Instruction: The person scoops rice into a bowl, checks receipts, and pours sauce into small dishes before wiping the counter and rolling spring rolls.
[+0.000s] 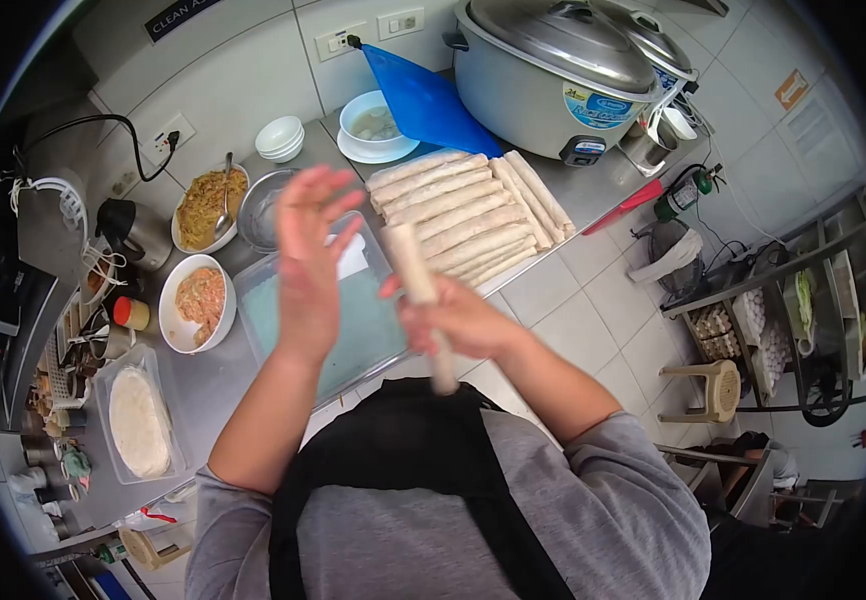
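Note:
My right hand [458,318] is closed around the middle of a long, pale uncooked spring roll [410,262], held upright in front of my apron and slightly blurred. My left hand [313,250] is raised with its fingers apart, holding nothing, above a clear plastic tray [361,318] with a pale green bottom. Beyond my right hand lie several more spring rolls [463,215] in a layered pile, most side by side and a few along the right edge. A white bowl of raw minced meat [201,298] stands left of the tray.
A bowl of cooked filling [211,208] with a spoon and a metal bowl [265,210] stand behind. Pale round wrappers [140,422] sit in a plastic box at left. Behind are a bowl of liquid [373,125], a blue sheet [428,95] and a large rice cooker [543,90].

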A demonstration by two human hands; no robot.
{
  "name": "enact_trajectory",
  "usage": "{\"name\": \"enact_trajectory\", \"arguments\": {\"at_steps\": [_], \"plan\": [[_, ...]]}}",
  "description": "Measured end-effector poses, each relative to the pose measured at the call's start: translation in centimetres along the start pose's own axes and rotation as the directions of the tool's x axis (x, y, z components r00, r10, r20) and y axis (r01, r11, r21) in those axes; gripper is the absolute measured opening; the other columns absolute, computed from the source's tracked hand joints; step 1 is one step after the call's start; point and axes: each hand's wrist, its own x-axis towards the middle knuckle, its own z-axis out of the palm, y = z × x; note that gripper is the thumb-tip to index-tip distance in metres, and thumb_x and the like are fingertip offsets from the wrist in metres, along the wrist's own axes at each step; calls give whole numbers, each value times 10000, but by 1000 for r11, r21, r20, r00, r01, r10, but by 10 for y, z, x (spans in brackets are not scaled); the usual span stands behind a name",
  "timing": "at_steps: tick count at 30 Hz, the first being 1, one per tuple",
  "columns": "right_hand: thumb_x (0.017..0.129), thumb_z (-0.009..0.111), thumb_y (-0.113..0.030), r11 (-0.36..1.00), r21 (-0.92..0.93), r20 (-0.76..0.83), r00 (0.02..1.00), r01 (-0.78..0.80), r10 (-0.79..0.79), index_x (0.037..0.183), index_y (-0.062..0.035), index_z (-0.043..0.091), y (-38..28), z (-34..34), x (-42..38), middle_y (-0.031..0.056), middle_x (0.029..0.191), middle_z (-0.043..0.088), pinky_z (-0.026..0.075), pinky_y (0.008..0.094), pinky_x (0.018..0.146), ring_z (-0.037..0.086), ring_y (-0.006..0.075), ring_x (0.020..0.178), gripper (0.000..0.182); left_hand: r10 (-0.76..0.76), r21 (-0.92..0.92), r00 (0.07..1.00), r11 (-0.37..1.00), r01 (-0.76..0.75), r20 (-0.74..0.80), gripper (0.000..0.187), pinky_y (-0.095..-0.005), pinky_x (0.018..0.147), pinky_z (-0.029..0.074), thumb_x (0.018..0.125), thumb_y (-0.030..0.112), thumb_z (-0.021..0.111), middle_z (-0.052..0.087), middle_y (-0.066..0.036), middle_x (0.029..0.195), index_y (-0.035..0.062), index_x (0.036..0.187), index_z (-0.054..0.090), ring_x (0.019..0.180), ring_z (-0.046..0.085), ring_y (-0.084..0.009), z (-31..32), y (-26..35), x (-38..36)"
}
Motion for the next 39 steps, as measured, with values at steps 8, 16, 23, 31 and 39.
{"name": "enact_trajectory", "arguments": {"at_steps": [8,16,23,31,39], "plan": [[949,593,-250,957,-173,-670,740,-233,59,1320,-29,471,-116,-220,-25,54,957,600,554,408,646,620,211,761,450,-285,-65,645,937,342,-709,621,-453,1111,307,1012,556,405,437,-119,1446,120,1454,387,1328,438,-274,-105,-18,-52],[882,605,-120,127,-875,-389,523,-467,-758,1159,-36,674,-129,-304,7,228,960,704,534,411,824,691,358,903,297,-31,35,148,904,425,-988,564,-429,1095,323,1013,453,467,428,-91,1480,133,1471,396,1343,424,-264,-226,21,-221],[1000,538,-67,344,-934,-339,552,-98,-762,1187,4,651,-29,-210,17,103,1129,689,518,283,865,655,162,982,229,193,132,-39,789,600,-980,302,-296,833,425,977,325,609,632,16,1140,159,1229,612,1000,564,-141,-326,80,-378],[882,640,-29,98,-981,120,915,170,-384,1033,-39,685,131,51,125,126,963,661,515,345,799,651,289,859,158,152,729,721,-3,684,-676,258,-345,838,518,788,100,788,678,-139,994,48,1035,732,943,655,-286,-420,101,-379],[868,692,-133,15,-996,86,966,92,-243,1164,-62,658,216,106,181,150,1222,594,463,413,938,574,339,1126,307,-72,741,751,124,660,-656,289,-367,812,523,743,168,826,662,-83,1026,92,1009,740,945,640,-286,-467,105,-375]]}}
